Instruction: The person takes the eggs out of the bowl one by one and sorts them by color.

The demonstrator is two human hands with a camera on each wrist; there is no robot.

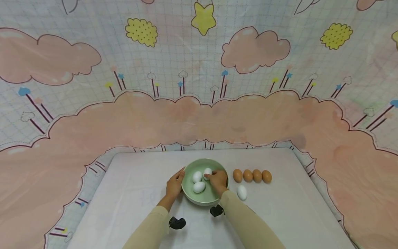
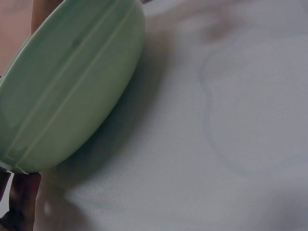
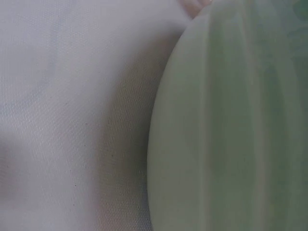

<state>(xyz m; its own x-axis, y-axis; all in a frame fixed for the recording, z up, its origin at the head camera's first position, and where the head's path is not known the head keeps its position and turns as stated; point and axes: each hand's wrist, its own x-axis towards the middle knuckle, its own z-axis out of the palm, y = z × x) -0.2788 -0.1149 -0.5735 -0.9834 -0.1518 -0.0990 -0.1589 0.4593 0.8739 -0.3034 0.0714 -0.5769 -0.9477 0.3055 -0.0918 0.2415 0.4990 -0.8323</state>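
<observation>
A light green bowl (image 1: 205, 200) stands on the white table. My left hand (image 1: 174, 185) holds it at its left side, with fingertips at the rim. In the left wrist view, dark-looking fingers (image 2: 24, 195) touch the bowl's edge. Inside the bowl, my right hand (image 1: 219, 180) pinches a white egg (image 1: 207, 173) between thumb and fingers. Two more white eggs, one upper (image 1: 197, 176) and one lower (image 1: 199, 187), lie beside it in the bowl. The right wrist view is mostly filled by the bowl's outer wall (image 3: 226, 125); the held egg is hidden there.
Several brown eggs (image 1: 247, 175) lie in a row to the right of the bowl. One white egg (image 1: 242, 192) lies below that row, near my right forearm. White cloth covers the table (image 1: 136, 186). A patterned cloth (image 1: 199, 121) with clouds and stars hangs behind it.
</observation>
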